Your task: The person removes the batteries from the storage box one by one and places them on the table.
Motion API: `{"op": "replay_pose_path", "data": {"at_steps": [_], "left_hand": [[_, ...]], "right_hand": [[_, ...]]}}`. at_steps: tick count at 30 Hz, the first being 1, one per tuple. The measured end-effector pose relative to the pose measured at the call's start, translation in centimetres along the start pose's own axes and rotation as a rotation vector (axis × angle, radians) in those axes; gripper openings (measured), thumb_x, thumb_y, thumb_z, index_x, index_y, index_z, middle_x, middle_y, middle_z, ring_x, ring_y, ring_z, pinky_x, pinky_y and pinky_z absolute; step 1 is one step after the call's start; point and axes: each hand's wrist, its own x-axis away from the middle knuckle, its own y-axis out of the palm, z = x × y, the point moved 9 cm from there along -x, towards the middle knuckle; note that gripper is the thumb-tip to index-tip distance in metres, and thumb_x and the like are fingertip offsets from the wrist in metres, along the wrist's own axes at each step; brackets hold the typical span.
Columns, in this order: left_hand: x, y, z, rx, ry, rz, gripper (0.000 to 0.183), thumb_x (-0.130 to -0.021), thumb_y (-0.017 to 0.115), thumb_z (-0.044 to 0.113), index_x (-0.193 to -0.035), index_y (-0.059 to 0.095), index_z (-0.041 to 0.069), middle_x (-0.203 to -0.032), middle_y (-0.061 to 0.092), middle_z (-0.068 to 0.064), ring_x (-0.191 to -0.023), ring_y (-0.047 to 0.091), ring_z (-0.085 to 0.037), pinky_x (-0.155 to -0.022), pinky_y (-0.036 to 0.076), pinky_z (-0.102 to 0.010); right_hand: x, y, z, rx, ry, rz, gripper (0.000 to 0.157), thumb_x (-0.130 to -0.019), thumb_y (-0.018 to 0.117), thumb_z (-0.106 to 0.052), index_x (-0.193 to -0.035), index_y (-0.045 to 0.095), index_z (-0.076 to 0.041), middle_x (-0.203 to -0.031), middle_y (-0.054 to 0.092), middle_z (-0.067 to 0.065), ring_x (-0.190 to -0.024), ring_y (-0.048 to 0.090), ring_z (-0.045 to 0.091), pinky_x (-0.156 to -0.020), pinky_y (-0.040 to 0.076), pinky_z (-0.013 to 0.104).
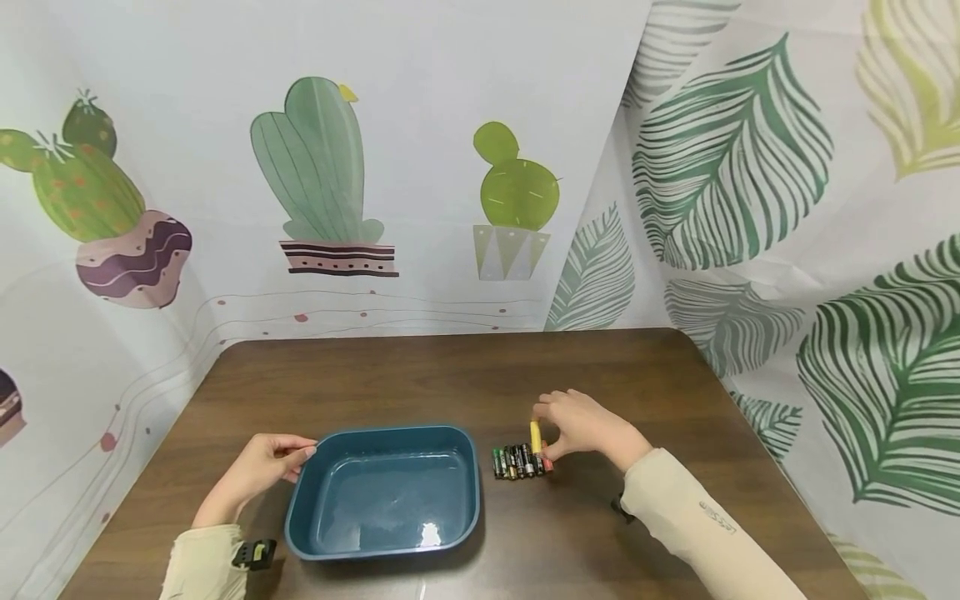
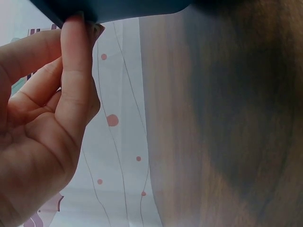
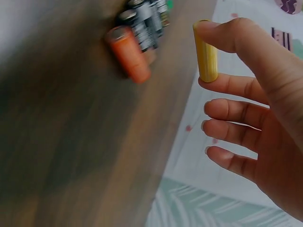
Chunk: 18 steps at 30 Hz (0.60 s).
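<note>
A yellow battery [image 1: 536,437] is held up by my right hand [image 1: 588,427]. In the right wrist view, the thumb presses one end of this battery [image 3: 208,59] and the index finger the other, with the remaining fingers apart. Just below it several batteries [image 1: 517,462], mostly black, lie side by side on the table; an orange-red battery [image 3: 129,54] is at the right end of the row. My left hand [image 1: 258,468] pinches the upper left corner of a dark blue rectangular dish [image 1: 386,500], whose inside looks bare. The left wrist view shows the fingertips at the dish's edge [image 2: 132,8].
Brown wooden table [image 1: 600,375] under everything, its back edge against a white cloth [image 1: 427,167] printed with cacti and leaves. The dish stands left of the battery row, a small gap between them. A dark strap device [image 1: 253,554] is on the left wrist.
</note>
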Motion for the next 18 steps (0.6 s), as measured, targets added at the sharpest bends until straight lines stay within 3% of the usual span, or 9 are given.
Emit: {"op": "replay_pose_path", "data": {"at_steps": [9,18], "left_hand": [[-0.1,0.0,-0.2,0.007,-0.003,-0.012,0.025,-0.091,0.063,0.003,-0.107,0.065,-0.015,-0.079,0.065,-0.011,-0.062,0.063,-0.017,-0.060,0.055,-0.030],[0.0,0.0,0.1,0.009,0.019,-0.014,0.025,-0.091,0.063,0.004,-0.106,0.065,-0.016,-0.078,0.064,-0.011,-0.061,0.062,-0.016,-0.059,0.055,-0.030]], "right_hand": [[1.5,2.6,2.4,-0.041,0.060,-0.062,0.043,-0.068,0.084,-0.034,-0.101,0.068,-0.012,-0.089,0.058,-0.002,-0.072,0.047,0.011,-0.074,0.046,0.042],[1.7,4.0,2.6,-0.099,0.090,-0.124,0.043,-0.070,0.085,-0.032,-0.105,0.068,-0.011,-0.088,0.058,-0.002,-0.073,0.044,0.011,-0.073,0.045,0.041]]}}
